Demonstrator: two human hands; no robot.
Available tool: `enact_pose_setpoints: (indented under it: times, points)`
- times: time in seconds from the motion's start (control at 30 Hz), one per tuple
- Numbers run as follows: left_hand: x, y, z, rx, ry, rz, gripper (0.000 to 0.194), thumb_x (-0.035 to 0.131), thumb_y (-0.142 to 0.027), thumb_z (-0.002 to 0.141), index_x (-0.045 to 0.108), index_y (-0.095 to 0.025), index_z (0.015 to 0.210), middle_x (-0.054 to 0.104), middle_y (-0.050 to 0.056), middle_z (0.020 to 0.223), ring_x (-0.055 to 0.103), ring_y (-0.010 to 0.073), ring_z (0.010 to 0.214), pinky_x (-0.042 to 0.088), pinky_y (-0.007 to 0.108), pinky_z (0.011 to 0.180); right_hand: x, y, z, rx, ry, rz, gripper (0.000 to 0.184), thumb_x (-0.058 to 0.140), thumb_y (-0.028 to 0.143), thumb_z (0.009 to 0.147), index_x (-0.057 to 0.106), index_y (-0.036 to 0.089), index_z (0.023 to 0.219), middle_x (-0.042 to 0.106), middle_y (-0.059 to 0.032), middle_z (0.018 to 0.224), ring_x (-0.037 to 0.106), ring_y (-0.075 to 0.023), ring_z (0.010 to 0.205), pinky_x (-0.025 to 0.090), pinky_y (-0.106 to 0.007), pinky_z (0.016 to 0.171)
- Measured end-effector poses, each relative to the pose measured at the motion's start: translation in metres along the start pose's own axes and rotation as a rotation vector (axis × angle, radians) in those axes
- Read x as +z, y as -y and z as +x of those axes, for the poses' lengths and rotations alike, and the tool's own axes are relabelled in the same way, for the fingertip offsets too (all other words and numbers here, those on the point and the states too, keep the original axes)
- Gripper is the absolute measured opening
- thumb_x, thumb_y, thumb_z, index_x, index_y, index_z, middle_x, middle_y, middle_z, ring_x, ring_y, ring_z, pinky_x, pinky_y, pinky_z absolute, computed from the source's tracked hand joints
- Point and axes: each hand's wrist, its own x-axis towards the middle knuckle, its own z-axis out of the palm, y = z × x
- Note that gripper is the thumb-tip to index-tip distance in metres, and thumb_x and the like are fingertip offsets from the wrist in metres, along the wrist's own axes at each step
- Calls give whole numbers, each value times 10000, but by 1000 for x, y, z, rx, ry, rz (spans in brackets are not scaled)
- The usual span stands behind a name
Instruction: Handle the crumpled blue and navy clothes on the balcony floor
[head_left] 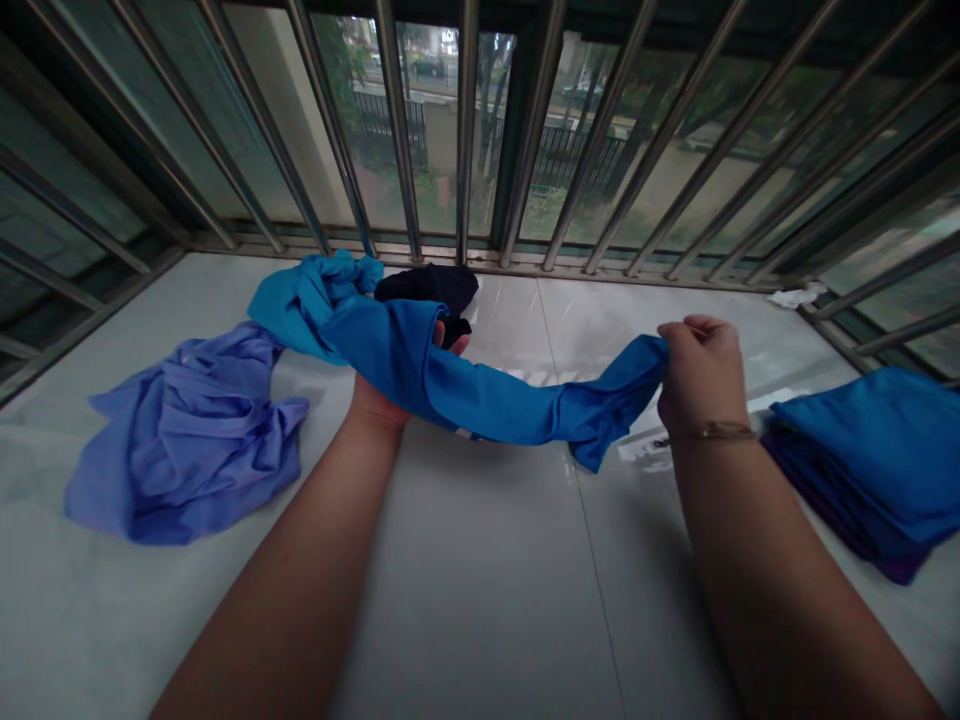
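A long, narrow stretch of a blue garment (495,398) is held above the floor between my two hands; whether it is a sleeve or a leg I cannot tell. Its near-left part lies across my left hand (380,402), which is beneath the cloth with its fingertips curling up behind it. My right hand (701,372) pinches the other end between thumb and fingers, and a loose flap hangs down beside it. To the left, brighter blue fabric (304,300) lies bunched on the floor, touching or joined to the held piece; the overlap hides which.
A crumpled lavender garment (199,440) lies at the left. Dark cloth (431,288) sits behind the held piece. At the right stands a folded stack of blue and purple clothes (874,450). Metal bars (465,130) front the window, and a small white scrap (796,295) lies by them.
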Motion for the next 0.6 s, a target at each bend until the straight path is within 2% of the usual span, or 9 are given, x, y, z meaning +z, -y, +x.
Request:
enact_pose_setpoints:
  times: [0.03,0.07,0.13,0.2,0.27,0.33,0.4,0.5,0.6]
  points:
    - [2,1,2,-18,16,24,423,520,-633,1050,805,-336,1148,848,29,1154,719,299,1345,486,626,1246,5,5,-9,-111,14,-136,244,773,187,826,613,288,980,644,45,917,606,-165,792,532,-287,713]
    - [5,3,3,-34,39,54,429,528,-621,1051,800,-323,1198,840,41,1206,698,309,1381,501,606,1237,11,10,-19,-218,107,-285,201,770,229,864,651,284,1016,684,20,964,644,-180,849,560,-316,778]
    - [11,5,3,-51,108,107,443,526,-579,1069,780,-285,1282,818,70,1283,654,318,1441,519,554,1227,19,21,-39,-364,508,-541,171,734,357,957,725,275,1106,750,-36,1070,714,-227,978,596,-402,929]
    - [17,4,2,-49,179,127,464,501,-549,1093,754,-255,1347,794,94,1350,614,319,1485,517,522,1232,24,24,-58,-397,975,-679,356,763,459,961,759,270,1263,763,-94,1285,733,-289,1184,577,-482,1086]
    - [19,2,-1,-46,210,122,493,458,-550,1111,740,-236,1366,770,106,1403,587,322,1510,506,516,1241,28,18,-70,-410,1237,-827,637,867,500,874,714,264,1446,656,-148,1551,631,-373,1429,497,-559,1220]
    - [19,0,-3,-52,214,109,525,417,-558,1119,737,-219,1363,752,114,1439,568,327,1525,494,518,1249,31,7,-75,-453,1261,-998,738,897,438,849,674,262,1530,558,-169,1672,532,-428,1536,429,-629,1268]
    - [18,-1,-5,-69,218,97,555,400,-564,1114,730,-203,1374,745,125,1451,554,339,1535,487,524,1252,33,0,-74,-491,1242,-1056,567,792,293,924,718,254,1485,608,-158,1632,572,-408,1503,439,-611,1256]
    - [16,-1,-5,-50,205,78,601,411,-599,1083,715,-190,1402,735,136,1470,535,363,1546,490,537,1247,33,7,-67,-440,1277,-936,363,655,188,960,821,259,1274,795,-95,1356,737,-324,1257,546,-477,1129]
    - [18,-1,-6,-9,153,95,594,441,-634,1055,726,-228,1382,716,104,1517,521,368,1559,489,541,1249,31,24,-62,-308,1220,-807,214,633,346,1014,837,281,1023,836,-33,994,759,-268,899,595,-401,876]
